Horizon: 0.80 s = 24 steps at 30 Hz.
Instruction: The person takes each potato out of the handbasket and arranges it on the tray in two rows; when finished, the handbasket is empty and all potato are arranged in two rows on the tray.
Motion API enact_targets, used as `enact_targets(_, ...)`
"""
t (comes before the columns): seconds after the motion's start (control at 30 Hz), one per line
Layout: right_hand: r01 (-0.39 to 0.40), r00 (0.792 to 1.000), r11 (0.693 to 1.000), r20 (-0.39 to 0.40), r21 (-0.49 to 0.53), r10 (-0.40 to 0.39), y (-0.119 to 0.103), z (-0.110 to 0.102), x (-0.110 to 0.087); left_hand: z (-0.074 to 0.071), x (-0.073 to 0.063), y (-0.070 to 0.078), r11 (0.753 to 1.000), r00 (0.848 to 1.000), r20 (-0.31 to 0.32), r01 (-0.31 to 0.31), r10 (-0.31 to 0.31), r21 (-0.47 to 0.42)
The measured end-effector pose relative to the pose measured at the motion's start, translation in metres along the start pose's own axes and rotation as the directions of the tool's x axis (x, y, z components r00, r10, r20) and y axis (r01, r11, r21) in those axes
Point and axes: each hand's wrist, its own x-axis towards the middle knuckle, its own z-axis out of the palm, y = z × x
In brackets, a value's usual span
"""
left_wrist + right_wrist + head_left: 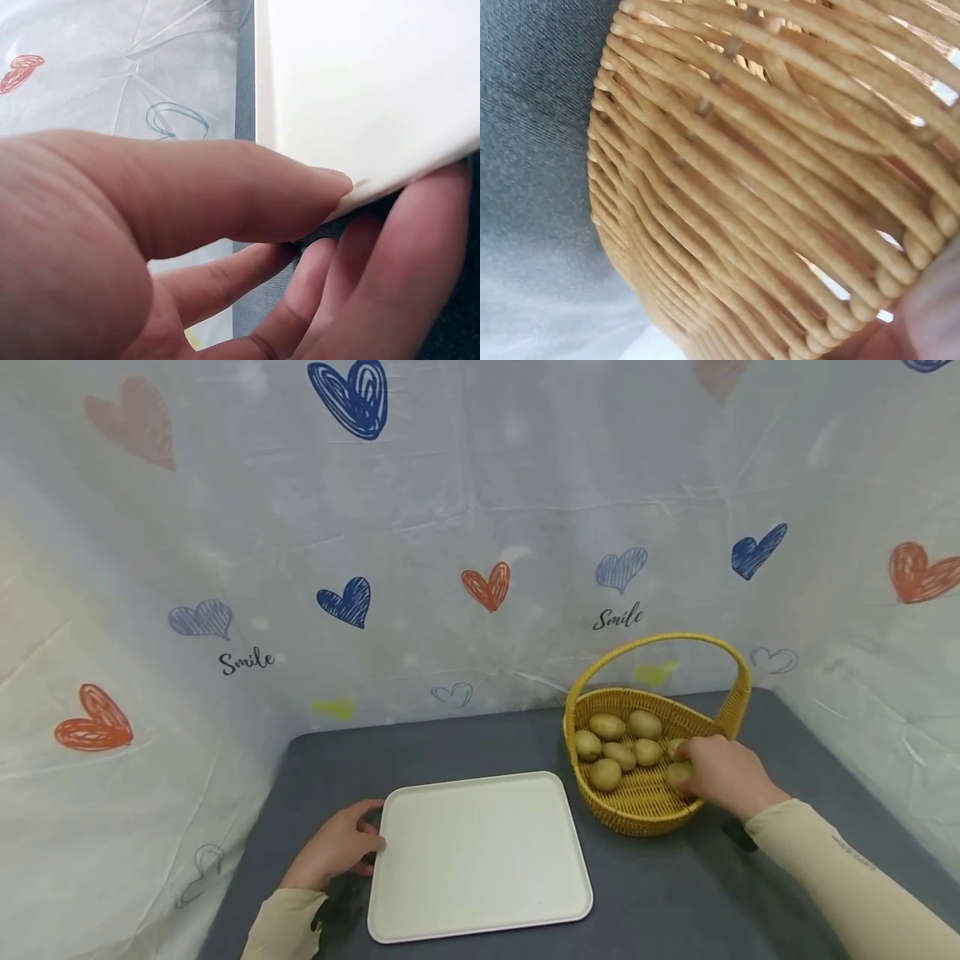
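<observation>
the person's left grip (341,843), a bare hand in a cream sleeve, is closed in a pinch on the left edge of a white rectangular tray with rounded corners (480,860): thumb over the rim, fingers below. the tray extends rightward from that grip across the dark grey counter (637,902).

the right grip (723,772) reaches over the right rim of a yellow woven wicker basket with a tall arched handle (645,814), which stands near the tray's far right corner. its fingers bend around a round yellow-brown potato (677,777) inside, with a second potato (674,748) just beside the fingertips; whether it has firm hold cannot be told. six other potatoes (619,756) lie clustered leftward in the basket, apart from the right grip.
</observation>
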Motion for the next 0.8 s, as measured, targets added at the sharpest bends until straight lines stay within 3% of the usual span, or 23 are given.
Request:
enact_targets(0.33, 0.013, 0.993, 0.996, -0.114, 0.094, -0.003, -0.009, -0.004, -0.008, -0.001, 0.003, -0.005, 0.999, 1.0, -0.001, 0.003, -0.003, -0.033)
enact_targets(0.63, 0.072, 0.988, 0.982, -0.145, 0.174, -0.047, -0.056, -0.012, -0.015, -0.004, 0.003, -0.009, 0.999, 1.0, -0.017, -0.002, 0.001, -0.054)
enact_targets(0.8, 0.123, 0.976, 0.97, -0.2, 0.211, -0.081, -0.087, -0.013, -0.021, -0.004, 0.003, -0.008, 0.998, 1.0, -0.017, -0.022, 0.021, -0.066)
